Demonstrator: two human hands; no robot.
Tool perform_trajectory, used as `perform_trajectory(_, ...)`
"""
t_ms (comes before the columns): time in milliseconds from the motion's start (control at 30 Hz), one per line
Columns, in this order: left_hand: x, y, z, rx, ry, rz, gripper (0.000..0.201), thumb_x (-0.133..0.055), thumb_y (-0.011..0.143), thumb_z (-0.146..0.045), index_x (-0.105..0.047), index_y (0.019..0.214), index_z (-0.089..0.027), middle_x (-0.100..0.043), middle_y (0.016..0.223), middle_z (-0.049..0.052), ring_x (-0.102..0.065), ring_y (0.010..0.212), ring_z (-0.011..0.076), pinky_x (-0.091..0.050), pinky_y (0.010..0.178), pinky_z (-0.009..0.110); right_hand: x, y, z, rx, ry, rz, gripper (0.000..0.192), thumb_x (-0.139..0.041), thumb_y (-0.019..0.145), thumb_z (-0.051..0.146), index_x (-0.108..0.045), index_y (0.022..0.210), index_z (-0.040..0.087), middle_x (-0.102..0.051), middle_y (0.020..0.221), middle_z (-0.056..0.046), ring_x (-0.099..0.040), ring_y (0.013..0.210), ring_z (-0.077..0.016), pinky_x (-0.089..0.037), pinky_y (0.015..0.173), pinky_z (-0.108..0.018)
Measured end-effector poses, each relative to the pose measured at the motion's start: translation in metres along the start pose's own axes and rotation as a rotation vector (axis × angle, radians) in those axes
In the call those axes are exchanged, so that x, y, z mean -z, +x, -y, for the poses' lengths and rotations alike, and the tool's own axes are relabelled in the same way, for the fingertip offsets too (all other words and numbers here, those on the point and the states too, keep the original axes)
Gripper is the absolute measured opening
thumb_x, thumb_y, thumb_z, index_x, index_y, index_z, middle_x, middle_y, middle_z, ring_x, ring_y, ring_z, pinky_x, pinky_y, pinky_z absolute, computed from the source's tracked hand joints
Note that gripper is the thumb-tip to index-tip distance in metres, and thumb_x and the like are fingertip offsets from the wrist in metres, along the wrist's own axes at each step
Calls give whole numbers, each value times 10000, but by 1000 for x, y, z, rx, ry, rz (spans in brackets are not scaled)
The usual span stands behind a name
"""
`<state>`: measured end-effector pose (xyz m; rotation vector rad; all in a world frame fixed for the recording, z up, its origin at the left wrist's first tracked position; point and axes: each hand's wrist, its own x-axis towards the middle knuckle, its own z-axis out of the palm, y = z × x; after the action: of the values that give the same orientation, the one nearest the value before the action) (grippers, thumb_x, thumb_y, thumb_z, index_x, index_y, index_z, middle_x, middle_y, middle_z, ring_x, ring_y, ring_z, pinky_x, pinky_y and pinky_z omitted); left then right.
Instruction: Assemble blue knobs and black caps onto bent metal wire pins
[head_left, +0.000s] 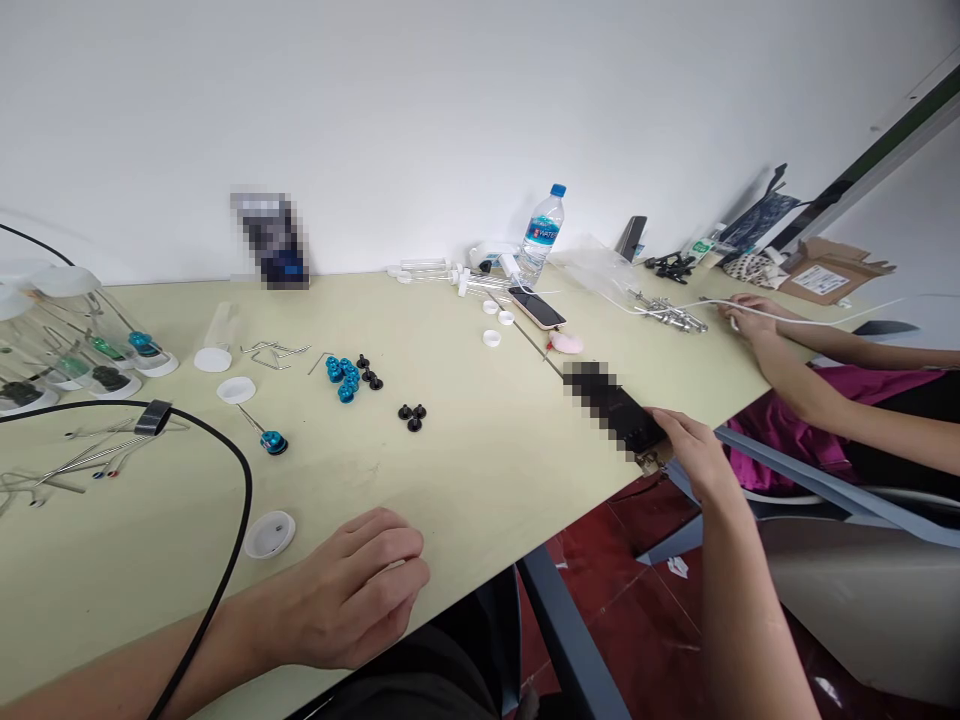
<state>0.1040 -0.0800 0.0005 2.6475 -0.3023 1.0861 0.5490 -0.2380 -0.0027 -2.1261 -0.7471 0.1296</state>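
My left hand [352,585] rests on the pale table [465,470] near its front edge, fingers curled loosely, holding nothing that I can see. A white cap [270,533] lies just left of it. My right hand [694,450] reaches to the table's right edge and grips the end of a black device [619,410], partly blurred. Ahead lie a cluster of blue knobs [343,376], small black knobs [412,414], and a pin with a blue knob [266,436].
A black cable [232,470] loops across the left. Clear tubes with knobs [82,345] lie at far left. A water bottle [541,232], a phone [537,308] and metal pins [671,313] sit at the back. Another person's arm and hand [750,315] rest at right.
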Motion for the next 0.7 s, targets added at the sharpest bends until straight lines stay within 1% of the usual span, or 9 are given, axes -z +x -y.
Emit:
perform_trajectory(67,0,0,0,0,-5,4,315,-525,723,55,-527,1005,-85,-547,870,92,-471,790,170,-485,674,344,1,0,1,11,-75,28,370,-514,847,489,-714,977,207,-691,1166,-100,-578,1193,-306,-385,1086,-468)
perform_trajectory(133,0,-1,0,1,-1,11,318,-525,719,61,-526,1003,-82,-546,874,96,-466,795,172,-483,673,347,1,-1,3,22,-142,54,447,-540,829,553,-706,1026,188,-668,1193,-128,-562,1203,-331,-368,1087,-491)
perform_trajectory(200,0,-1,0,0,2,16,318,-525,716,64,-527,999,-82,-546,875,96,-462,793,171,-479,666,345,0,-5,6,40,-230,85,597,-602,767,617,-670,1136,153,-622,1246,-169,-542,1212,-366,-370,1074,-508)
perform_trajectory(267,-1,-1,0,-3,0,11,317,-525,716,65,-526,997,-82,-543,869,94,-461,790,170,-475,658,342,0,-11,9,65,-366,122,799,-633,717,661,-569,1292,111,-550,1320,-213,-519,1230,-388,-395,1049,-509)
perform_trajectory(333,-1,0,0,-4,-4,6,314,-523,718,63,-525,997,-80,-541,868,94,-460,789,169,-474,657,342,-1,-16,11,95,-501,160,901,-605,730,675,-452,1396,88,-490,1378,-234,-499,1253,-385,-418,1029,-493)
perform_trajectory(433,-1,0,1,-1,-1,10,309,-523,717,63,-524,992,-76,-541,869,97,-453,786,168,-475,659,345,-1,-21,13,129,-572,172,862,-549,784,643,-403,1421,81,-481,1401,-226,-495,1264,-371,-426,1018,-467)
perform_trajectory(500,-1,0,1,-1,2,10,312,-525,714,63,-522,993,-76,-541,866,96,-454,786,169,-476,660,346,-1,-23,15,116,-581,165,845,-546,784,634,-412,1411,84,-539,1349,-213,-537,1213,-373,-449,970,-457)
perform_trajectory(600,-1,-1,0,-2,8,12,318,-528,716,54,-524,1004,-80,-545,862,94,-464,790,174,-478,659,346,0,-25,20,62,-583,150,842,-566,753,643,-439,1388,105,-658,1161,-168,-639,1019,-357,-484,844,-435)
perform_trajectory(700,-1,-2,0,2,14,7,307,-520,732,38,-524,1009,-94,-552,860,89,-473,782,170,-483,654,335,0,-25,22,57,-560,124,817,-574,727,649,-481,1348,126,-699,984,-122,-664,894,-335,-486,761,-419)
